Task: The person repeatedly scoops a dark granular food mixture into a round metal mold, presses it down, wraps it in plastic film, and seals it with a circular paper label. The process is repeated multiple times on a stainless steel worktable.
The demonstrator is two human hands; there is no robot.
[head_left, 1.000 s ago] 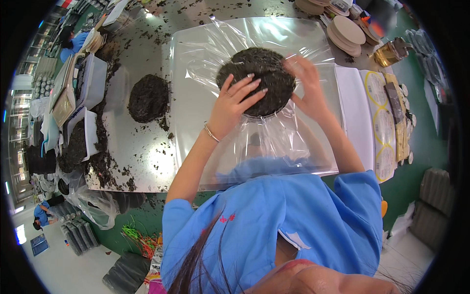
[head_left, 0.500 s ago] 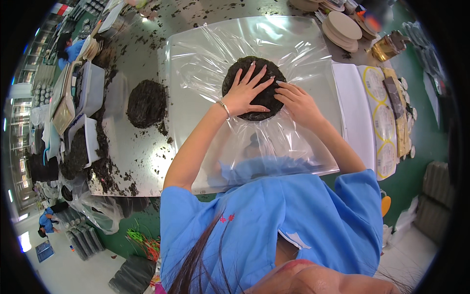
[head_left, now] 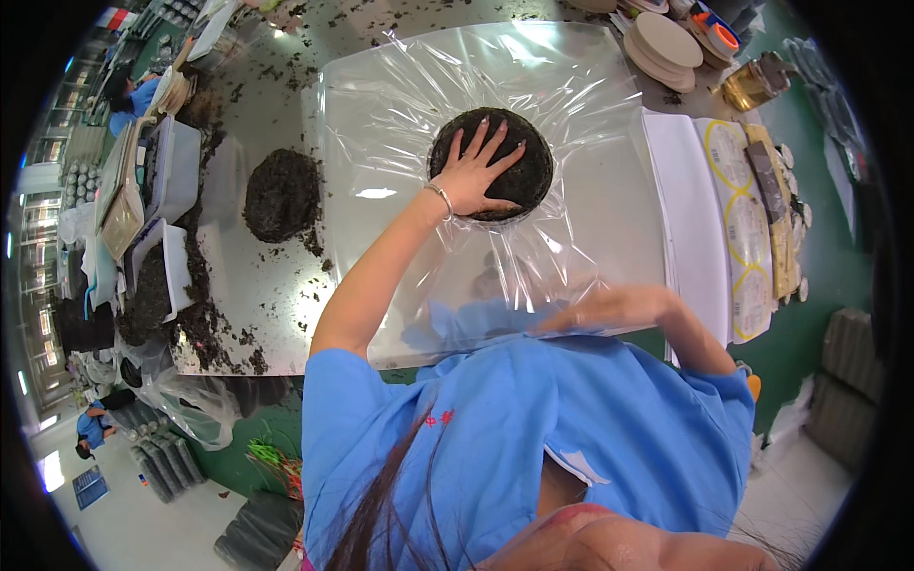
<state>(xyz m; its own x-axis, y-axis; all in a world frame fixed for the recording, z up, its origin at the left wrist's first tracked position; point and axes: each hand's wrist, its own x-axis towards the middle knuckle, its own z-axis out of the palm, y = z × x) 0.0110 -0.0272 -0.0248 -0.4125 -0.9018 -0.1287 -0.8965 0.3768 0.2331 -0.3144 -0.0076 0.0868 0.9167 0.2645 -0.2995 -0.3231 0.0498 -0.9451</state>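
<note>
A round, dark cake point(head_left: 529, 171) of pressed, flaky material lies on a sheet of clear plastic film point(head_left: 381, 247), which creases outward from it on all sides. My left hand point(head_left: 466, 181) rests flat on the cake with its fingers spread; a bracelet circles the wrist. Close to my body, my right hand point(head_left: 614, 306) is at the near edge of the film, smeared by motion. Whether its fingers pinch the film cannot be made out. A second dark round cake point(head_left: 284, 195) lies on the metal table to the left, apart from both hands.
Dark crumbs point(head_left: 214, 333) are strewn over the table's left side, near white plastic bins point(head_left: 181, 171). White sheets point(head_left: 700, 219) and yellow-ringed labels point(head_left: 746, 228) lie at the right. Round discs point(head_left: 666, 43), a tape roll point(head_left: 725, 38) and an amber jar point(head_left: 752, 88) stand at the far right.
My right hand has left the cake's right side and come back toward my body, to the film's near edge. My left hand stays spread on the cake.
</note>
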